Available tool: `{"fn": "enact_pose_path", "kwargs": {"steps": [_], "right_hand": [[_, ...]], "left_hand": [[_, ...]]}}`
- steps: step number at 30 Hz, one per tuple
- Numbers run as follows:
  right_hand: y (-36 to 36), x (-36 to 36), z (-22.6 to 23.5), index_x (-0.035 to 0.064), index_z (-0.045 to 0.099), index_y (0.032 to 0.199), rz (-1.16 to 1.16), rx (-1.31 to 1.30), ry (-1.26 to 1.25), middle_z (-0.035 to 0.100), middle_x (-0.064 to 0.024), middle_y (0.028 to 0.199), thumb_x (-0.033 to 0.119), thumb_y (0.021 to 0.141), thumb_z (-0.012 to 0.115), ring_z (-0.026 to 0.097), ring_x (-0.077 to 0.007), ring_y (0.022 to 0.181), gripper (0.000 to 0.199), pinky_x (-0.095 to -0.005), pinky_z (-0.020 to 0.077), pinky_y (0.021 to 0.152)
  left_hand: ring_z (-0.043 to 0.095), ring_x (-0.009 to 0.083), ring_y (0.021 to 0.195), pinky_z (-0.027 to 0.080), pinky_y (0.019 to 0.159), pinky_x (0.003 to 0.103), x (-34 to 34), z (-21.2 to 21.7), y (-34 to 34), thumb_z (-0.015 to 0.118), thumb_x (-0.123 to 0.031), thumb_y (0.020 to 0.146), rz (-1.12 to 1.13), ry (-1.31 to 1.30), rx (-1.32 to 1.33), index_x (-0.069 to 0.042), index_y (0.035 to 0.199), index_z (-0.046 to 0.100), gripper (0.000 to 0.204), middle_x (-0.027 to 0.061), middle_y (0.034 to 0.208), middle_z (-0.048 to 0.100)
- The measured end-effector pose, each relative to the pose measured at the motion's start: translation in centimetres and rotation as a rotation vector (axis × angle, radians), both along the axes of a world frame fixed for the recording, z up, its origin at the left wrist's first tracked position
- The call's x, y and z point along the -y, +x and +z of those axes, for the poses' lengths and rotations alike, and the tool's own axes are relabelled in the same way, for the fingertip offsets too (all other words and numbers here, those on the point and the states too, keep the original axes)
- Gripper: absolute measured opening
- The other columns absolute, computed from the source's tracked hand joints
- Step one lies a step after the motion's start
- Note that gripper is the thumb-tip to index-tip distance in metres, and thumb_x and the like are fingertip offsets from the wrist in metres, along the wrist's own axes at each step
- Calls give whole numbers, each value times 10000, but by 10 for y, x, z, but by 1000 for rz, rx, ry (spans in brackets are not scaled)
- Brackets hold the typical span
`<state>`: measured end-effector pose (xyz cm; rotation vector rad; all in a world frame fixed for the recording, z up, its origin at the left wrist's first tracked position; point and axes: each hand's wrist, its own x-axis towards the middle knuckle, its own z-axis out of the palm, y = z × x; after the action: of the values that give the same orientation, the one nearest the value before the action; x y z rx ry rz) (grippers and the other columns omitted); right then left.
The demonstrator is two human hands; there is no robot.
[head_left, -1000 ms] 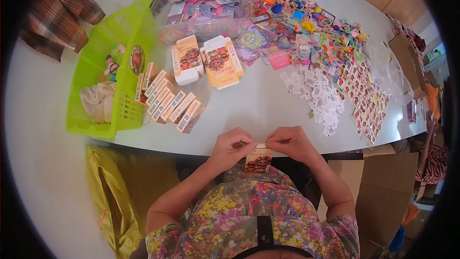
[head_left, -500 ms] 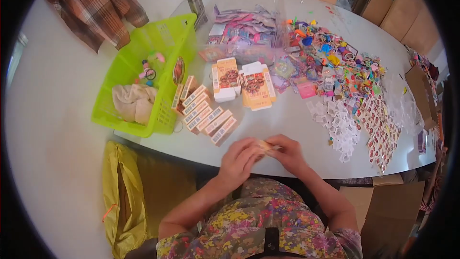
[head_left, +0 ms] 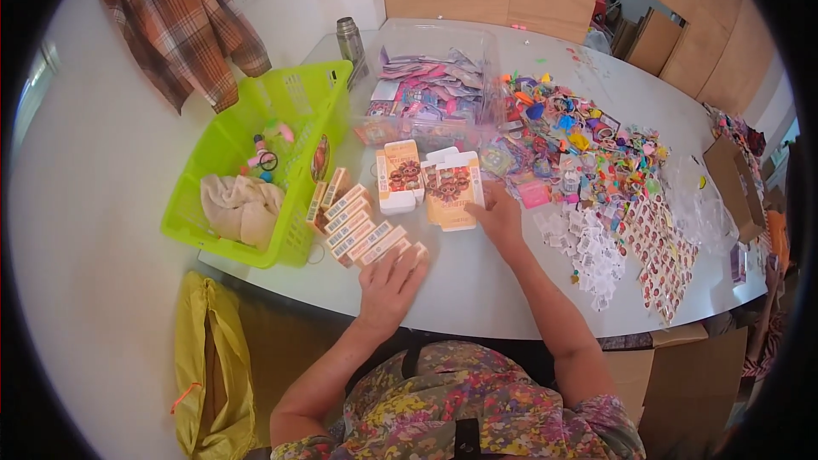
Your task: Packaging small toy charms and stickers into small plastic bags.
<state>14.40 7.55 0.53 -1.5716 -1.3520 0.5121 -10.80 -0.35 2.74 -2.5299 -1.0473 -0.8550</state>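
- left hand (head_left: 392, 288): fingers bent over the end of the box row (head_left: 348, 225); cannot tell whether gripping
- right hand (head_left: 497, 215): pinching a carton (head_left: 450, 192) by its right edge
- both on the worktop (head_left: 464, 298), box row beside green basket (head_left: 331, 111)

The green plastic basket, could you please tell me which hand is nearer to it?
Left hand: it touches the small boxes right of the basket; the right hand is farther right, at the flattened cartons.
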Motion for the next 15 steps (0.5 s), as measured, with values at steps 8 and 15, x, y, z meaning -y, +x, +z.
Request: {"fn": "enact_pose_path", "kwargs": {"steps": [8, 15], "right_hand": [[28, 69, 22, 16, 616, 950, 39, -616, -68, 650, -26, 756, 108, 838, 692, 597, -86, 608, 164, -226, 484, 528], [18, 163, 28, -30, 622, 906, 176, -773, -226, 668, -51, 845, 59, 842, 693, 605, -92, 657, 130, -225, 503, 550]], "left_hand": [[563, 272, 1088, 365, 891, 359, 34, 2, 3, 775, -70, 688, -271, -17, 204, -67, 1086, 611, 431, 120, 1180, 589], [555, 221, 1149, 429, 990, 381, 24, -1, 81, 791, -81, 631, -525, -1932, 1334, -14, 1266, 509, 698, 111, 1243, 572]]}}
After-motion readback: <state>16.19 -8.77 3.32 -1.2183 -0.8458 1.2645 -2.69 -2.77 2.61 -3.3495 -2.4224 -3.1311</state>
